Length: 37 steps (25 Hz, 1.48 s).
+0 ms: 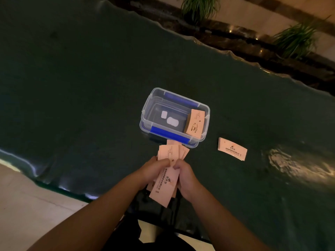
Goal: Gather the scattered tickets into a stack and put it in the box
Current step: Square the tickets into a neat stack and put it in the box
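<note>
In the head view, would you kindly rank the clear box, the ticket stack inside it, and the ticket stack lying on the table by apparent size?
1. Clear box.
2. Stack inside the box and stack on the table: they look alike, so unranked.

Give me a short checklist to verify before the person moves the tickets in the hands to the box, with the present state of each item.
1. Box open, no lid on top: ok.
2. Free room in the box beside the stack already inside: ok, the left part is bare.
3. Tickets in the hands squared into a neat stack: not ok, they fan out unevenly.
4. Both hands grip the tickets, left hand and right hand: ok.
5. All tickets gathered: not ok, a small stack lies on the table right of the box.
6. Loose tickets hidden under the hands: cannot tell.
</note>
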Each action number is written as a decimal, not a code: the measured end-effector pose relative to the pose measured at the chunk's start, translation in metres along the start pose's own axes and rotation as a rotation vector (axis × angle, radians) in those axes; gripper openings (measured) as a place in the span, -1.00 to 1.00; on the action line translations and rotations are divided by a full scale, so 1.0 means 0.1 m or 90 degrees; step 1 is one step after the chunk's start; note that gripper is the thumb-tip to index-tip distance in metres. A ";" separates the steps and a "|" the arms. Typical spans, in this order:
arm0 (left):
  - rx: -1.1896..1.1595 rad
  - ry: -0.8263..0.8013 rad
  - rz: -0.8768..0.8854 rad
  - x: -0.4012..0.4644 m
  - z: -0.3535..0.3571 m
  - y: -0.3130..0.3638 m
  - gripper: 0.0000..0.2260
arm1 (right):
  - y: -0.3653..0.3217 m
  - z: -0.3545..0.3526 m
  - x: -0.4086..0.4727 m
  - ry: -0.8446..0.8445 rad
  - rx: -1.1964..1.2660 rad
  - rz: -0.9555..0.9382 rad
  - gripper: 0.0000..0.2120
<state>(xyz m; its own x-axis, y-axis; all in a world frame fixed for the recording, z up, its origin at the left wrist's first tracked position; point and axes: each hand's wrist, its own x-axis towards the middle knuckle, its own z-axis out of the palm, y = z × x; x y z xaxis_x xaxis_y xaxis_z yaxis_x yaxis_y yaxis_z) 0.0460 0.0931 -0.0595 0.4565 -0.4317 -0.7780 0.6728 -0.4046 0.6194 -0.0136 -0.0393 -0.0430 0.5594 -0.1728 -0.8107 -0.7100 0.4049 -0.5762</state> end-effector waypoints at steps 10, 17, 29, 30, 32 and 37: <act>-0.124 -0.093 -0.028 0.00 -0.17 -0.18 -0.49 | 0.16 0.32 -0.17 0.073 0.014 -0.036 -0.56; -0.051 -0.165 -0.039 -0.06 0.02 -0.12 -0.68 | 0.22 0.09 -0.28 0.065 0.001 -0.036 -0.57; -0.152 -0.097 0.026 -0.03 1.23 0.10 -0.66 | 0.03 -1.32 -0.55 0.022 -0.114 -0.143 -0.39; -0.171 -0.099 0.035 -0.04 1.35 0.15 -0.66 | 0.01 -1.48 -0.56 0.019 -0.109 -0.152 -0.38; -0.208 -0.090 0.053 -0.04 1.57 0.22 -0.64 | 0.02 -1.79 -0.59 0.026 -0.066 -0.175 -0.39; -0.327 -0.081 0.100 0.05 2.08 0.31 -0.50 | 0.23 -2.39 -0.62 -0.035 0.314 -0.200 -0.28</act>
<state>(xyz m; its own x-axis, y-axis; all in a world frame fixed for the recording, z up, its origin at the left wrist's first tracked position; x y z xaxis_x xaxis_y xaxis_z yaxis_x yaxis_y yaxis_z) -0.0519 -0.0892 -0.0228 0.5215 -0.5622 -0.6418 0.8146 0.1042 0.5706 -0.1671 -0.2343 -0.0306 0.7416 -0.3100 -0.5950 -0.2315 0.7141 -0.6607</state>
